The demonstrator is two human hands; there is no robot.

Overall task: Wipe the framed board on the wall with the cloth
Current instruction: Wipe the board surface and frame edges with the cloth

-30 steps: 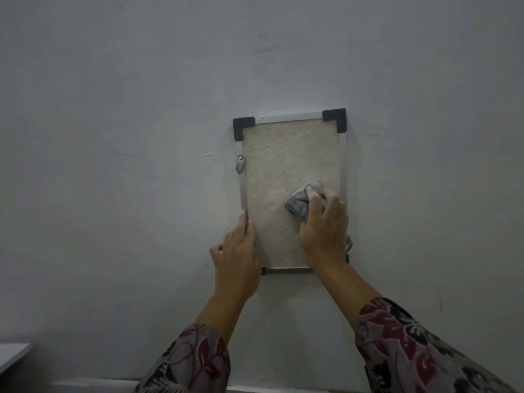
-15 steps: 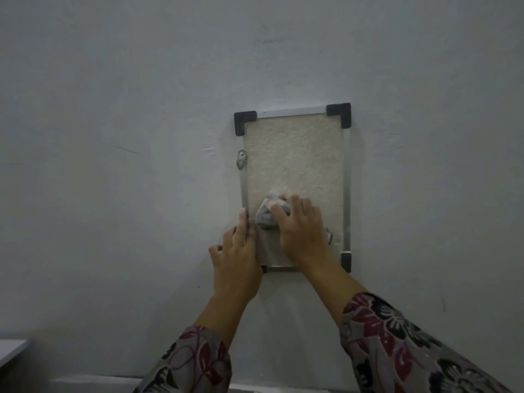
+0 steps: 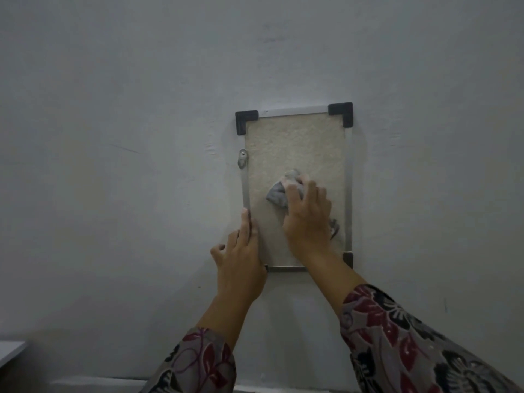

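A small framed board [image 3: 295,143] hangs upright on the grey wall, with a beige textured face, a metal frame and black corner caps. My right hand [image 3: 307,219] presses a crumpled grey cloth [image 3: 279,194] flat against the middle of the board. The cloth pokes out above and left of my fingers, and a scrap of it shows at the heel of my hand. My left hand [image 3: 241,265] rests on the frame's lower left edge, fingers spread against the wall and frame, covering that corner.
A metal screw tab [image 3: 242,160] sticks out from the frame's left side. The plain grey wall [image 3: 113,137] surrounds the board. A white ledge corner [image 3: 10,353] shows at the lower left, and a pale skirting strip runs along the bottom.
My right hand has swept the cloth from the board's right side to the lower left, then back up toward the middle. My left hand has stayed on the frame's lower left edge.
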